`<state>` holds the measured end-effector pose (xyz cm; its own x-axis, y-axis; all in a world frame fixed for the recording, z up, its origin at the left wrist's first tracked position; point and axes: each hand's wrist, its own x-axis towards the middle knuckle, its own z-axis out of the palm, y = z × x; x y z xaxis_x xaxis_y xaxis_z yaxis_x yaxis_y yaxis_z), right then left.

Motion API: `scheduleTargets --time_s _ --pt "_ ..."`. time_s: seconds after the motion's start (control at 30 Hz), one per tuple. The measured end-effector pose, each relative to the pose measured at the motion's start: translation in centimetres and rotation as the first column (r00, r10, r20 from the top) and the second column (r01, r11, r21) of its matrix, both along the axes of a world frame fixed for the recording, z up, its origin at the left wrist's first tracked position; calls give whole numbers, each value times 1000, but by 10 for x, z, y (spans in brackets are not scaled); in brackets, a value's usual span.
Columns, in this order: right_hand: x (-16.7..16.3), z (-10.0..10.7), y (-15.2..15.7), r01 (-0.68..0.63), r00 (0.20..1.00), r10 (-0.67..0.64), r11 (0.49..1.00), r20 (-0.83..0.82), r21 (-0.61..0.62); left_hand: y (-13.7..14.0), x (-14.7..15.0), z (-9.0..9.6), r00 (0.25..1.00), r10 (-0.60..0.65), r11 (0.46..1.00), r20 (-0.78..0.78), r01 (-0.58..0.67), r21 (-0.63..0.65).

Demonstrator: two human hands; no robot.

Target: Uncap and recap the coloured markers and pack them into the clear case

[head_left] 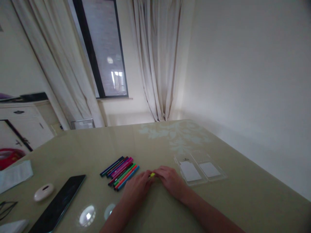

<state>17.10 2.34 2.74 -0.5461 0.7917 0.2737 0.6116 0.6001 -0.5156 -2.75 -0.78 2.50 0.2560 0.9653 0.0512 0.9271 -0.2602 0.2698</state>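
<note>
My left hand point(138, 186) and my right hand point(171, 181) meet low over the table, fingertips closed on a small bright yellow marker point(152, 174). Only a short yellow piece of it shows; the fingers cover the remainder. Just left of my left hand lies a bunch of coloured markers point(121, 171), side by side and slanted: dark blue, purple, pink, green, orange and light blue among them. To the right of my right hand, a clear plastic case point(206, 166) lies unfolded flat, with a white card point(190, 171) in one half and another white card point(209, 169) in the other.
On the left of the glossy greenish table point(157, 142) lie a black phone or tablet point(59, 204), a pale oval case point(43, 192), a light blue folded piece point(16, 174) and a dark cable point(7, 207). Light reflects at the near edge. A wall point(255, 97) borders the right side.
</note>
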Motion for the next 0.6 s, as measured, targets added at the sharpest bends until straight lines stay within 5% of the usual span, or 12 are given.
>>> scheduleTargets --time_s 0.27,0.43,0.6 --pt "10 0 20 335 900 -371 925 228 181 2 -6 -15 987 8 997 161 -21 77" --pt "13 1 28 311 832 -388 918 397 246 -10 10 1 960 -112 989 255 132 -62" --pt "12 -4 28 318 845 -381 922 376 220 -17 8 9 944 -126 971 304 180 -157"
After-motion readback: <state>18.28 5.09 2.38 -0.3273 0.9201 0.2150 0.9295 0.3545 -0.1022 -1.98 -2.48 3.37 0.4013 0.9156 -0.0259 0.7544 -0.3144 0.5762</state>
